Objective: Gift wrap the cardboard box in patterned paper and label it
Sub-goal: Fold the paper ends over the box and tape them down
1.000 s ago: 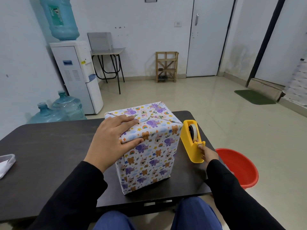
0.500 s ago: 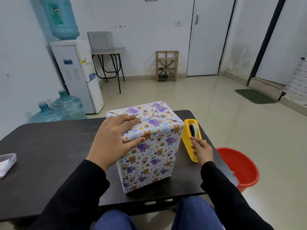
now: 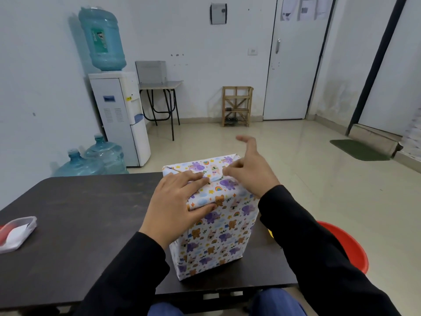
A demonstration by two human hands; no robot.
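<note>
Left hand (image 3: 180, 206) flat on wrapped box (image 3: 219, 236); jug label (image 3: 100, 41) blurred

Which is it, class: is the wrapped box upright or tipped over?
Upright. The box stands on its small end on the table, with its folded top end facing up under the left hand.

Evenly bright, soft and diffuse, cool in tone. Pale sheen and faint reflections on the tiled floor (image 3: 284, 169). Soft grey shadow of the water bottle (image 3: 102, 37) on the wall (image 3: 182, 30) behind it. Dull gloss on the dark worktop (image 3: 79, 224). Motion blur on the raised finger of the right hand (image 3: 250, 169). Wide-angle bending at the edges — dark frame (image 3: 373, 65) at right leaning inward.
</note>
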